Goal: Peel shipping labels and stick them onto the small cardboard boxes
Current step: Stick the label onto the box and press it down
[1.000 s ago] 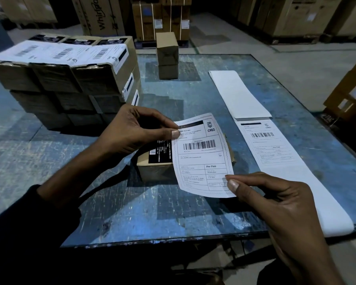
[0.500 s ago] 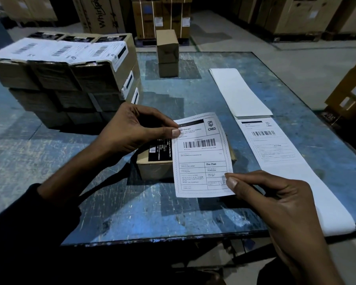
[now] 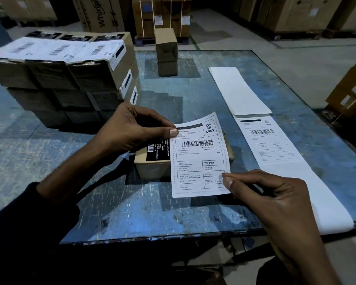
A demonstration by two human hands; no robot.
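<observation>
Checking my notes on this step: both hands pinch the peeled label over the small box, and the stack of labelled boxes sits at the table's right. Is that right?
Not quite. The head view shows the stack of labelled boxes at the table's left, not right. The rest holds: the left hand and right hand pinch the label over the small box.

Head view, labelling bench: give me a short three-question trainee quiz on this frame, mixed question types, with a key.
1. True or false: the peeled shipping label is already pressed flat on the small cardboard box.
2. Which hand pinches the label's top left corner? A) left hand B) right hand C) neither
3. Fill in: the label liner strip on the blue table lies to the person's ____ of the box.

Key
1. False: it is held over the box, its near end past the box's front edge.
2. A; the right hand pinches the lower right corner.
3. right
</observation>
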